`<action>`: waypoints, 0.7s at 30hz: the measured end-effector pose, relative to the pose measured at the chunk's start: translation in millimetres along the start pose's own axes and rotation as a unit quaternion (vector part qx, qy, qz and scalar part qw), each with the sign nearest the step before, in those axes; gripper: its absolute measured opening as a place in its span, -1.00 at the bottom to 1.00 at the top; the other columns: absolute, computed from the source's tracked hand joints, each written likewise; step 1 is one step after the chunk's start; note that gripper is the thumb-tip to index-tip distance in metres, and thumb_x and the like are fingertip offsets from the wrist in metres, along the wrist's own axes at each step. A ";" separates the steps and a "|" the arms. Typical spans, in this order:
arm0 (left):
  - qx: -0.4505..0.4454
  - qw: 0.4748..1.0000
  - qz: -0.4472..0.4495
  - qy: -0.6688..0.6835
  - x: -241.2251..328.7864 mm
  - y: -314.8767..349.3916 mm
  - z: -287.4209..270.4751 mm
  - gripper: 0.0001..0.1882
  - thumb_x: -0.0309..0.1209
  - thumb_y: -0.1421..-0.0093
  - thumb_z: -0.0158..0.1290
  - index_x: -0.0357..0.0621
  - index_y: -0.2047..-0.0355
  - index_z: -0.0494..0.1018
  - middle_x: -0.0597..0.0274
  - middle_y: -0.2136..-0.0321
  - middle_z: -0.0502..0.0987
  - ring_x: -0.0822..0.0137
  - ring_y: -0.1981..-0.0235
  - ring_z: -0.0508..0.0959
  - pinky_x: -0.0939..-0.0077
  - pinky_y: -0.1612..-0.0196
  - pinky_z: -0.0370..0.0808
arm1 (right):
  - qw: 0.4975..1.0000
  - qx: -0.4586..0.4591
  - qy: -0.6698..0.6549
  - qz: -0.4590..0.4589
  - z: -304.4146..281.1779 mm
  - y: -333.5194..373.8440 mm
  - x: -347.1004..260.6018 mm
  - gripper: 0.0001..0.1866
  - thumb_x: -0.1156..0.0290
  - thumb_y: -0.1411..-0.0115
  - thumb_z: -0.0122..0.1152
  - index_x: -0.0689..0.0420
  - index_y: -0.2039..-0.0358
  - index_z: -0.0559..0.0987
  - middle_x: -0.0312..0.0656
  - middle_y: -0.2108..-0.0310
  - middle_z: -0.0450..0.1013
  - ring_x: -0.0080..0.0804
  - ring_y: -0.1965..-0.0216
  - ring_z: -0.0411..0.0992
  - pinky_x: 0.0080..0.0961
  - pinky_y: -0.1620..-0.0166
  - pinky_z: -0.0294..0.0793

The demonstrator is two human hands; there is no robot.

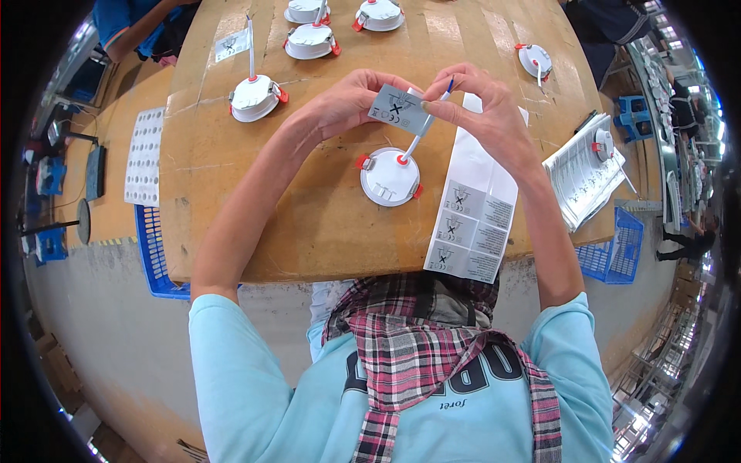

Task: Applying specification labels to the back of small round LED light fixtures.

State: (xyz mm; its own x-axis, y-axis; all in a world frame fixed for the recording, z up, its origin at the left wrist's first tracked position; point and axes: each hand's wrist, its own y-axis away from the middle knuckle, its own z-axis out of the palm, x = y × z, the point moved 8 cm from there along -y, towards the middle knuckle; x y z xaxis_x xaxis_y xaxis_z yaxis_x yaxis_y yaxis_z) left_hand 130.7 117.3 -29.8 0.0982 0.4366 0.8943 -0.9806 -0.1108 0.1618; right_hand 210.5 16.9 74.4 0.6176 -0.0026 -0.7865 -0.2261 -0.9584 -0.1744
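A round white downlight point(390, 184) with red-tipped spring clips rests on the wooden table in front of me, its white cable point(412, 147) rising toward my hands. A silvery printed label point(398, 109) sits against the upper part of that cable. My left hand point(353, 99) is closed on the label's upper left edge. Thumb and fingers of my right hand point(491, 116) pinch the label's right end at the cable, where a blue wire tip sticks up. Beneath the right wrist lies a white sheet of labels point(472, 231), reaching past the table's near edge.
Another downlight point(252, 100) carries a label flag point(232, 46) on its cable. Several more point(311, 43) stand at the far side, one point(534, 60) far right. A stack of printed sheets point(585, 174) bears a smaller downlight point(603, 144). Blue baskets point(154, 258) flank the table. People point(127, 27) sit beyond.
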 end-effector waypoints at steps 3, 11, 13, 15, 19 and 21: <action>0.055 0.998 0.004 -0.038 1.1 7.6 -8.8 -0.74 -0.36 -0.12 0.15 -0.21 0.21 0.48 0.31 0.33 0.56 0.55 0.28 0.54 0.60 0.14 0.48 | 0.999 0.009 -0.024 0.020 3.5 1.3 2.1 -0.79 0.23 -0.03 0.30 0.10 0.41 0.64 -0.29 0.34 0.41 -0.40 0.11 0.35 -0.38 -0.10 0.19; 0.090 0.991 0.037 -0.090 22.5 26.2 -3.7 -0.80 -0.36 -0.16 0.11 -0.21 0.26 0.50 0.33 0.36 0.56 0.56 0.32 0.54 0.61 0.15 0.48 | 0.995 0.040 -0.070 0.062 6.5 5.4 12.1 -0.79 0.31 -0.06 0.29 0.21 0.40 0.61 -0.29 0.38 0.41 -0.47 0.29 0.38 -0.50 0.13 0.33; 0.094 0.989 0.045 -0.101 25.3 29.1 -3.1 -0.80 -0.36 -0.17 0.10 -0.21 0.26 0.50 0.33 0.36 0.55 0.55 0.31 0.54 0.61 0.14 0.48 | 0.993 0.042 -0.081 0.070 7.2 5.5 14.2 -0.79 0.32 -0.07 0.28 0.22 0.40 0.61 -0.29 0.42 0.40 -0.50 0.37 0.37 -0.54 0.21 0.36; 0.100 0.988 0.054 -0.109 28.3 30.4 -2.2 -0.79 -0.36 -0.19 0.07 -0.24 0.24 0.50 0.32 0.34 0.56 0.55 0.31 0.54 0.59 0.14 0.49 | 0.992 0.041 -0.086 0.083 6.5 6.4 16.5 -0.79 0.32 -0.07 0.28 0.22 0.39 0.61 -0.29 0.43 0.39 -0.52 0.37 0.38 -0.56 0.22 0.37; 0.102 0.988 0.055 -0.100 26.0 31.0 -4.2 -0.77 -0.34 -0.20 0.07 -0.24 0.22 0.50 0.31 0.33 0.56 0.55 0.31 0.53 0.60 0.13 0.48 | 0.987 0.029 -0.112 0.116 10.4 7.2 19.4 -0.80 0.33 -0.08 0.28 0.21 0.38 0.60 -0.29 0.40 0.39 -0.51 0.34 0.40 -0.55 0.17 0.39; 0.109 0.988 0.052 -0.094 21.3 29.4 -8.3 -0.76 -0.31 -0.20 0.08 -0.24 0.24 0.50 0.31 0.33 0.55 0.56 0.30 0.53 0.63 0.14 0.48 | 0.991 0.038 -0.107 0.075 9.9 5.6 16.0 -0.83 0.35 -0.06 0.28 0.19 0.40 0.60 -0.28 0.35 0.40 -0.48 0.30 0.41 -0.53 0.13 0.38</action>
State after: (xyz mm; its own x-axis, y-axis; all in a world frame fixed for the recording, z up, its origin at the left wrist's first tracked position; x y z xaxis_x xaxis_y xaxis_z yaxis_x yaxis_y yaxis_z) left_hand 102.6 130.8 -9.5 0.0490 0.2424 0.9689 -0.9292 -0.3447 0.1332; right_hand 211.6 14.4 55.0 0.4011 -0.0748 -0.9130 -0.3636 -0.9278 -0.0837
